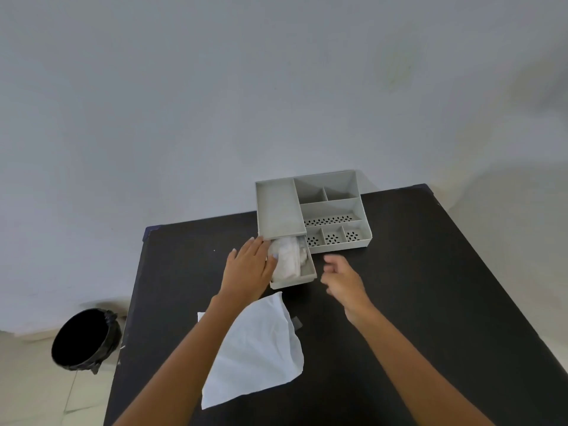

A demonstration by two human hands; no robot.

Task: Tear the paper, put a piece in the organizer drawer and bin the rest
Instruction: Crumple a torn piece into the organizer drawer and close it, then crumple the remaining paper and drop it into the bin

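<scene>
Now left hand (pixel 250 265) spread flat at drawer (pixel 307 276) edge — right hand (pixel 342 279) loosely curled, empty.

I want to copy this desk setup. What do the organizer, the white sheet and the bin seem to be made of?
Organizer: looks like matte grey moulded plastic, with thin even walls and punched hole patterns.
White sheet: thin tissue-like paper, soft creases and a ragged torn edge; possibly a napkin.
Bin: black, apparently lined with a glossy plastic bag bunched over the rim; the bin's own material is hidden.

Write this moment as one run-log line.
left hand on crumpled piece in open drawer | right hand empty | remaining paper on table
</scene>
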